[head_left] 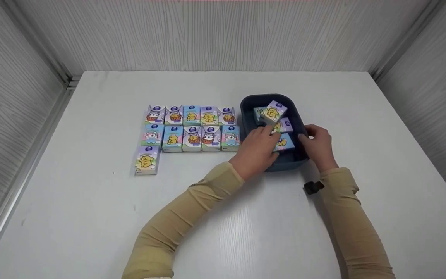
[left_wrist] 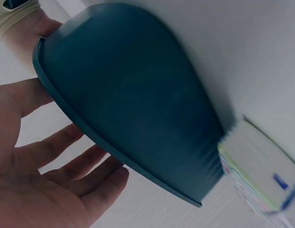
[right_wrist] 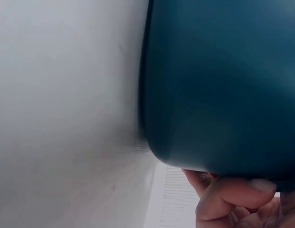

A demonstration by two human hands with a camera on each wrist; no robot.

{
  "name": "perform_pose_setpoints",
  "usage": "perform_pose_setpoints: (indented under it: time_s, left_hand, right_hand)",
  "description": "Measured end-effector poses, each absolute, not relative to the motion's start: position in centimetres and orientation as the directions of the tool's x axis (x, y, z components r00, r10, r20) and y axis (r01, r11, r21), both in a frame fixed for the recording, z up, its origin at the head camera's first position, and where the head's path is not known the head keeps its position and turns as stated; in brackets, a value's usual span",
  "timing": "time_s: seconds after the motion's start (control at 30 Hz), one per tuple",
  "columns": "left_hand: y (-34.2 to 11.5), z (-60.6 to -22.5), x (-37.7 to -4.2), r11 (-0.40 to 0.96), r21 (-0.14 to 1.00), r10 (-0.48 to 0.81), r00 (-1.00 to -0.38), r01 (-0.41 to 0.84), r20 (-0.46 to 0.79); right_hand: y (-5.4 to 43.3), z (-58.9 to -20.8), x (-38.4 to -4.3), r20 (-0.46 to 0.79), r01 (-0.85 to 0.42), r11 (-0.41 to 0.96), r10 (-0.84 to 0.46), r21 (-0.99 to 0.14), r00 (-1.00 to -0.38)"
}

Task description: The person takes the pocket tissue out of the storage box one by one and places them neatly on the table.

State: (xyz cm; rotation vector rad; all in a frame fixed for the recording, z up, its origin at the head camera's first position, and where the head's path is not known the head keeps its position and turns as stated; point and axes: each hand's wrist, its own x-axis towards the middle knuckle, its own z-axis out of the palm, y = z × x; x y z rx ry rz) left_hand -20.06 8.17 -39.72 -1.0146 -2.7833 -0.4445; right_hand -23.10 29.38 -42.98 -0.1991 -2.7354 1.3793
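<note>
- Loose packets [head_left: 274,111] lie jumbled in the bin [head_left: 285,166]; rowed packets [head_left: 192,116] lie on the surface [head_left: 223,236] to its left.
- Left hand [head_left: 257,150]: fingers reach among the loose packets; with tips hidden, we cannot tell whether they pinch one.
- Right hand [head_left: 318,146]: thumb and fingers pinch the bin's right rim.
- We judge the packets light, slightly soft and easily creased, best gripped by both long sides.
</note>
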Motion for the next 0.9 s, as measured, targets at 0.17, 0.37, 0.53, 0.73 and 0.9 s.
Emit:
perform_pose_setpoints:
  time_s: [0.17,0.37,0.53,0.73,0.9]
  left_hand:
    - [9.8,-40.2,-21.1,0.724,0.257,0.616,-0.768,0.640,0.178]
    - [10.7,-41.0,-22.4,0.728,0.336,0.609,-0.789,0.597,0.083]
    - [11.0,-41.1,-22.7,0.760,0.328,0.593,-0.805,0.562,0.008]
    - [11.8,-41.4,-23.0,0.780,0.265,0.579,-0.815,0.567,0.037]
    - [12.0,-41.9,-23.0,0.775,0.270,0.567,-0.817,0.572,0.104]
  right_hand:
    - [29.4,-43.0,-23.1,0.060,0.039,0.602,0.144,-0.797,-0.988]
    - [29.4,-43.0,-23.0,0.041,0.056,0.602,0.146,-0.796,-0.988]
    - [29.4,-42.9,-23.0,0.019,0.072,0.599,0.144,-0.797,-0.989]
    - [29.5,-42.8,-23.1,0.059,0.040,0.608,0.142,-0.793,-0.988]
    - [29.4,-42.9,-23.1,0.047,0.051,0.607,0.144,-0.793,-0.988]
